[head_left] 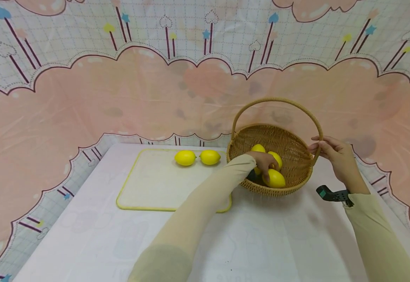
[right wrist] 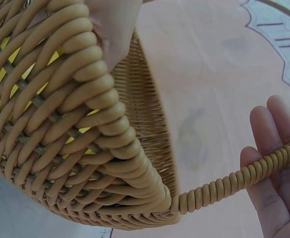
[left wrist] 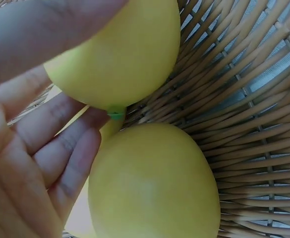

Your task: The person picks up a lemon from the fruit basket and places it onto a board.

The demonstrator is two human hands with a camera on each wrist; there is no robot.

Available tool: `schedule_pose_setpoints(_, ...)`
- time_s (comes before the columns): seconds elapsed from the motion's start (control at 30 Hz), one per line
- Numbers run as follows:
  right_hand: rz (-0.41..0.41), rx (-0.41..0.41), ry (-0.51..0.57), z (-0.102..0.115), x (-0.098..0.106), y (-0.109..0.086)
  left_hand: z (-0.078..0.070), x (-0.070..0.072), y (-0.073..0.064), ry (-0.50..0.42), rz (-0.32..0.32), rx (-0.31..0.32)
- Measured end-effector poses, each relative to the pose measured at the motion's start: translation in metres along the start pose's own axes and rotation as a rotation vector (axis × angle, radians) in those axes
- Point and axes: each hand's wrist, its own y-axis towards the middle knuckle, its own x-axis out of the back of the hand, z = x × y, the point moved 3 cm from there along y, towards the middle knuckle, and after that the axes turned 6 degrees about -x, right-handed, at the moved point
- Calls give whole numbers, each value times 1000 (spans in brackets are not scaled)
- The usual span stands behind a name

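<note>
Visibly, one basket (head_left: 291, 147) holds at least three lemons (head_left: 276, 179), one board (head_left: 155, 186) two.

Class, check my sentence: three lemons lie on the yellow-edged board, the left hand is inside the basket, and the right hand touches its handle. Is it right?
The count is wrong: the head view shows two lemons on the board, not three. The left hand is inside the basket, and the right hand touches its handle.
</note>
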Motion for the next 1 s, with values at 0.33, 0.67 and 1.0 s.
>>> schedule_pose_setpoints(0.33, -21, -23, -46, 2, 0, 2, -3, 1, 2, -2, -35, -25)
schedule_pose_setpoints(0.67, 6, -5, 34, 2, -2, 0, 0, 5, 6, -27, -134, -69)
schedule_pose_setpoints(1.0, -12, -8, 0, 3, -1, -1, 0, 16, 8, -84, -300, -145)
